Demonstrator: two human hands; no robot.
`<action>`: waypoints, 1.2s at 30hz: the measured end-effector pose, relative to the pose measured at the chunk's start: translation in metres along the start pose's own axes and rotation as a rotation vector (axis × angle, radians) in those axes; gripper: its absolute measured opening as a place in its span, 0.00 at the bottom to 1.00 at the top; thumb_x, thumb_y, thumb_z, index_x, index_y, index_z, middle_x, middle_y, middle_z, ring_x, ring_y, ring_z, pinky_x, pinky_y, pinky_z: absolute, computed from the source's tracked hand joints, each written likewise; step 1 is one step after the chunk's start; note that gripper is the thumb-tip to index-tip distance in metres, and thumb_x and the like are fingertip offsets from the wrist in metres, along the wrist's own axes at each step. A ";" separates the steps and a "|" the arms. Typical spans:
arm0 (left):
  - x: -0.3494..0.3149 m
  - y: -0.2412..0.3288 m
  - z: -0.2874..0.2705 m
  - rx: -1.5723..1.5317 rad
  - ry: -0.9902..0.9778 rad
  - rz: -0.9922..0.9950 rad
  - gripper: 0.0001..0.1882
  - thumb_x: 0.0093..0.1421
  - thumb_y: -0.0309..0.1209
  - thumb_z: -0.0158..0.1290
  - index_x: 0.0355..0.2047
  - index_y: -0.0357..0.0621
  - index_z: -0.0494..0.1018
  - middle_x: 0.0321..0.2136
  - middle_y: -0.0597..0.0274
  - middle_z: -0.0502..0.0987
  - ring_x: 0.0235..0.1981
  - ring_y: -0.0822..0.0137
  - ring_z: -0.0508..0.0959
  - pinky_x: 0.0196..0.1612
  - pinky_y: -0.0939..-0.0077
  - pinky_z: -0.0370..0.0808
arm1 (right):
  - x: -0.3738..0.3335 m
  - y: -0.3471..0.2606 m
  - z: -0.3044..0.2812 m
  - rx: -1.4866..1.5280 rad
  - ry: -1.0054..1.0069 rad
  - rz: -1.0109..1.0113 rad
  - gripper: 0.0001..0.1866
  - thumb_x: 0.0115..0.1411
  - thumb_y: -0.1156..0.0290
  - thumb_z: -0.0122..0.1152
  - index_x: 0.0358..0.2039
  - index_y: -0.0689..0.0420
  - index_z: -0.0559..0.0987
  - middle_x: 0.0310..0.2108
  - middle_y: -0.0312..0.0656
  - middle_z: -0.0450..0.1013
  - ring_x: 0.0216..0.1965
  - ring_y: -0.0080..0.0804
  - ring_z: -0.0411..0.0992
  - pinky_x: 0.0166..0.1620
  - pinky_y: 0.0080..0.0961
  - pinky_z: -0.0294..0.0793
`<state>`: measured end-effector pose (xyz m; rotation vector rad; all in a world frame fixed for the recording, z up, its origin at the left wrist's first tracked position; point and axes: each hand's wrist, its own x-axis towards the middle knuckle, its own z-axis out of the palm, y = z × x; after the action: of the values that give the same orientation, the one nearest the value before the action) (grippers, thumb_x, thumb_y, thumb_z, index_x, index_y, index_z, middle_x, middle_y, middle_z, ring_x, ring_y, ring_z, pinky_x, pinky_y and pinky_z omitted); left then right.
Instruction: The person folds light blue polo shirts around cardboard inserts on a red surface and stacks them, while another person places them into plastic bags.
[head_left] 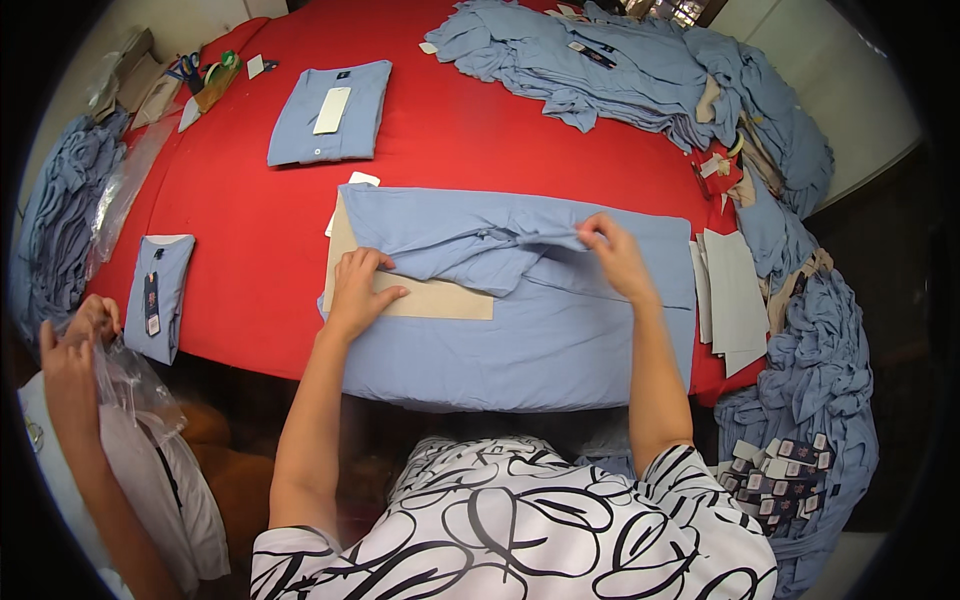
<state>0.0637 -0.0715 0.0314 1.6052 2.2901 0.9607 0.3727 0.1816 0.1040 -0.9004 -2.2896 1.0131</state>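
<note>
Blue shirt [520, 330], half folded over a card board, mid-table on red cloth [250, 270].

Item lies face down before me, its lower body flat and hanging a little over the near table edge; tan cardboard sheet [430, 297] sits on its back. My left hand [358, 290] presses flat, fingers spread, on board and cloth together. My right hand [615, 255] pinches a gathered sleeve fold between fingertips, drawn toward the middle. By my judgement: one side is turned in, the sleeve is partly laid, the bottom is not yet folded up. Finished pieces: one folded shirt with white tag [332, 112] beyond, one tagged folded shirt [158, 295] at left. Unfolded blue heap [640, 70] waits far right; spare grey cards [735, 300] beside it. Another person's hands [75, 350] hold a clear bag at lower left.
</note>
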 end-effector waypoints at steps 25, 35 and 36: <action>0.041 -0.004 -0.042 -0.283 -0.568 -0.288 0.40 0.66 0.66 0.30 0.59 0.50 0.72 0.60 0.56 0.68 0.63 0.54 0.62 0.68 0.59 0.51 | -0.105 -0.084 0.176 -0.261 -0.967 -0.630 0.09 0.60 0.71 0.52 0.39 0.58 0.76 0.39 0.48 0.71 0.41 0.46 0.74 0.41 0.41 0.75; 0.052 -0.017 -0.042 -0.266 -0.455 -0.391 0.27 0.60 0.49 0.54 0.52 0.44 0.76 0.50 0.46 0.77 0.51 0.50 0.77 0.54 0.61 0.72 | 0.001 -0.047 0.053 -0.218 0.138 -0.235 0.12 0.56 0.70 0.64 0.40 0.59 0.76 0.39 0.46 0.71 0.38 0.43 0.71 0.42 0.34 0.70; 0.048 -0.015 -0.035 -0.233 -0.414 -0.323 0.25 0.58 0.44 0.58 0.51 0.43 0.76 0.46 0.44 0.79 0.49 0.50 0.78 0.52 0.61 0.73 | -0.033 -0.043 0.045 -0.367 0.116 -0.345 0.14 0.56 0.69 0.64 0.41 0.59 0.75 0.40 0.47 0.70 0.38 0.43 0.69 0.43 0.34 0.69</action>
<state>0.0155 -0.0461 0.0596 1.1631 1.9851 0.7064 0.3500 0.1151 0.1045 -0.6425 -2.4586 0.3920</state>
